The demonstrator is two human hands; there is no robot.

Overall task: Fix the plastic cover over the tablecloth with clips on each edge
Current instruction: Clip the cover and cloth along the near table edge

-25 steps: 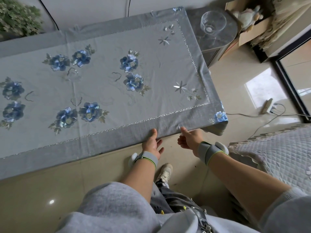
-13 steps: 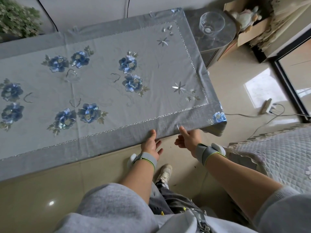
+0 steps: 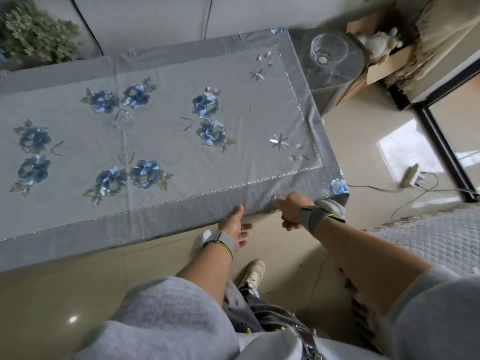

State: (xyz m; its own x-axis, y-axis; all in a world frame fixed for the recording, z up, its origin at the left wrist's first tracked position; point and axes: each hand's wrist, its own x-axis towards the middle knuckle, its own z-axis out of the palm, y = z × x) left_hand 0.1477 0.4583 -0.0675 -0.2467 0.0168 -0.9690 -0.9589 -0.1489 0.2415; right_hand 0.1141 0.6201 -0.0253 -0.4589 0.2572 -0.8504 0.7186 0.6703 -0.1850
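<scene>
A grey tablecloth (image 3: 161,141) with blue embroidered flowers lies over the table under a clear plastic cover (image 3: 259,113). Both my hands are at the near edge, close to the right corner. My left hand (image 3: 235,226) has its thumb on top of the edge, and its fingers hang spread below it. With curled fingers, my right hand (image 3: 292,210) pinches a small clear clip (image 3: 276,197) against that edge. Another small clear clip (image 3: 241,35) shows on the far edge.
A glass bowl (image 3: 328,51) stands on a dark side table (image 3: 337,81) right of the table. A cardboard box (image 3: 384,61) sits beyond it. A power strip (image 3: 410,174) with cables lies on the floor. A quilted cover (image 3: 428,240) is at the right, a plant (image 3: 39,37) at the far left.
My right hand has turned and pushed in against the table edge with the clip. My left hand's fingers have loosened and spread below the edge.
</scene>
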